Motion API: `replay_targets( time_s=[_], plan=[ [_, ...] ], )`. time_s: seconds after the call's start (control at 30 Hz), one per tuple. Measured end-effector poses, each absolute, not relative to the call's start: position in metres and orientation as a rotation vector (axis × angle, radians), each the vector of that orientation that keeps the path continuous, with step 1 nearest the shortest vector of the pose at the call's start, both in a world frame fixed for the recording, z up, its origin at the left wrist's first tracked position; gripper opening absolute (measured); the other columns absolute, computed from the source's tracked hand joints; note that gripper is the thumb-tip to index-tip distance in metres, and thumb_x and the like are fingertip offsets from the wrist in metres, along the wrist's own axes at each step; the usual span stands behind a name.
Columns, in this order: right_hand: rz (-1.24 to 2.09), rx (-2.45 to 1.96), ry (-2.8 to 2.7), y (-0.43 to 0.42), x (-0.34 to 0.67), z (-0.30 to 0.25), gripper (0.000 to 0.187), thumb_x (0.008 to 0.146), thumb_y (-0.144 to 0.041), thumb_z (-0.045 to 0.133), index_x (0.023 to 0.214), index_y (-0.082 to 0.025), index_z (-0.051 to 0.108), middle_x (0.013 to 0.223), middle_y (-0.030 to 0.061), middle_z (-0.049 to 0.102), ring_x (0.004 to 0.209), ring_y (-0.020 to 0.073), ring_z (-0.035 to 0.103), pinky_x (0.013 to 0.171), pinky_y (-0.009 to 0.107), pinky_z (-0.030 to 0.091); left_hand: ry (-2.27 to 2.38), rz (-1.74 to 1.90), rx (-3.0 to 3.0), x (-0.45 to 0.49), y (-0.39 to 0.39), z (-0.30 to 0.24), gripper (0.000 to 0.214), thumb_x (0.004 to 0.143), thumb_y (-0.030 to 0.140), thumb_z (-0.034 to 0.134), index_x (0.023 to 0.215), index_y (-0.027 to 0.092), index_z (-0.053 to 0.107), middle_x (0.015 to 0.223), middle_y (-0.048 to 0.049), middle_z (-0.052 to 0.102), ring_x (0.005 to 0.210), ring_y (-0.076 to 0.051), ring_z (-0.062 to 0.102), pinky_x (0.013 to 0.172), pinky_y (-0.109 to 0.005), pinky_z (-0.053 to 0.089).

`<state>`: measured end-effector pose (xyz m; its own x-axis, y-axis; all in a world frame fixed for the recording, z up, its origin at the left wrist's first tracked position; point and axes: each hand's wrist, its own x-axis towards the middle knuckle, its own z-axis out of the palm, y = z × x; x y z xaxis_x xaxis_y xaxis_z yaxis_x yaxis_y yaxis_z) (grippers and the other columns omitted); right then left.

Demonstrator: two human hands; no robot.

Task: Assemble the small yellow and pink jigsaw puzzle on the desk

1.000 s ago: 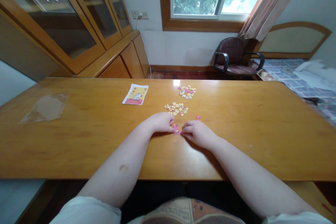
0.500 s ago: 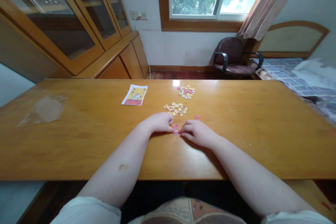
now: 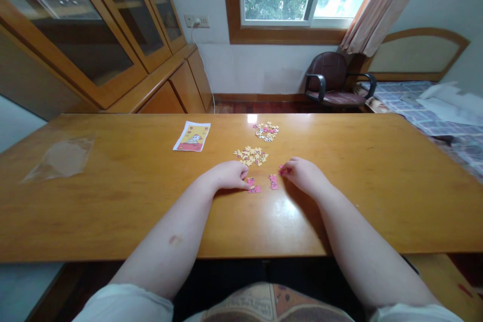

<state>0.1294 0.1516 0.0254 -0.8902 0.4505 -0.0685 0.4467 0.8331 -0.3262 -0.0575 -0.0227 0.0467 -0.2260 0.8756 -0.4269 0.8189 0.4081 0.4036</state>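
My left hand [image 3: 231, 176] rests on the table with curled fingers, its thumb pressing the left edge of a small group of joined pink jigsaw puzzle pieces [image 3: 254, 188]. To the right of that group, apart from it, lies another pink cluster of jigsaw pieces [image 3: 273, 181]. My right hand [image 3: 302, 173] is closed, thumb and fingertips pinching a pink jigsaw piece [image 3: 281, 168] at the table surface. Just beyond my hands is a loose pile of mostly yellow jigsaw pieces [image 3: 251, 156].
Farther back sits a second pile of pieces [image 3: 267, 131], yellow, pink and white. A picture card [image 3: 193, 136] with a white animal lies left of the piles. A clear plastic bag [image 3: 62, 157] is at the table's left. Beyond stand a chair [image 3: 328, 78] and a glass-fronted cabinet [image 3: 124, 35].
My right hand has moved right and slightly away, from beside the joined pieces to the single pink piece. The pink cluster between my hands now shows. My left hand stays put.
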Motion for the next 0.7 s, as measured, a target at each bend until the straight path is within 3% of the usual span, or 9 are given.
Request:
replay_targets(
  time_s=[0.2, 0.37, 0.47, 0.57, 0.7],
  plan=[
    [0.533, -0.833, -3.032, 0.1495, 0.1289, 0.0276, 0.008, 0.08, -0.026, 0.066, 0.082, -0.022, 0.072, 0.088, 0.0041, 0.069, 0.076, 0.0159, 0.062, 0.064, 0.024, 0.041, 2.062, 0.121, 1.429, -0.0578, -0.0224, 0.0468, 0.038, 0.062, 0.049, 0.068, 0.061, 0.021, 0.042, 0.056, 0.0036, 0.045, 0.054, -0.013, 0.037, 0.051, -0.028, 0.022],
    [0.488, -0.814, -3.018, 0.1509, 0.1316, 0.0307, 0.017, 0.082, -0.036, 0.065, 0.079, -0.02, 0.07, 0.085, 0.0067, 0.069, 0.075, 0.0181, 0.062, 0.062, 0.026, 0.04, 2.052, 0.119, 1.439, -0.0578, -0.0225, 0.0478, 0.037, 0.063, 0.048, 0.067, 0.062, 0.021, 0.042, 0.056, 0.0038, 0.045, 0.054, -0.013, 0.037, 0.051, -0.028, 0.022],
    [0.56, -0.692, -3.02, 0.1518, 0.1329, 0.0304, 0.01, 0.082, -0.026, 0.063, 0.084, -0.022, 0.072, 0.09, 0.0055, 0.07, 0.079, 0.0172, 0.063, 0.067, 0.025, 0.043, 2.054, 0.12, 1.444, -0.0574, -0.0227, 0.0488, 0.036, 0.063, 0.047, 0.066, 0.062, 0.021, 0.041, 0.056, 0.0038, 0.045, 0.053, -0.013, 0.037, 0.051, -0.028, 0.021],
    [0.624, -0.661, -3.047, 0.1511, 0.1326, 0.0301, 0.016, 0.081, -0.018, 0.061, 0.086, -0.024, 0.074, 0.093, 0.0038, 0.071, 0.081, 0.0167, 0.064, 0.069, 0.024, 0.043, 2.057, 0.122, 1.433, -0.0569, -0.0227, 0.0498, 0.035, 0.063, 0.046, 0.067, 0.062, 0.021, 0.042, 0.057, 0.0035, 0.046, 0.054, -0.013, 0.038, 0.051, -0.028, 0.022],
    [0.623, -0.858, -3.058, 0.1482, 0.131, 0.0333, 0.011, 0.078, -0.023, 0.065, 0.082, -0.024, 0.075, 0.083, 0.0037, 0.073, 0.074, 0.018, 0.065, 0.062, 0.025, 0.041, 2.06, 0.117, 1.424, -0.0568, -0.0228, 0.0494, 0.035, 0.062, 0.046, 0.067, 0.062, 0.021, 0.042, 0.057, 0.0034, 0.046, 0.054, -0.014, 0.038, 0.051, -0.028, 0.022]
  ],
)
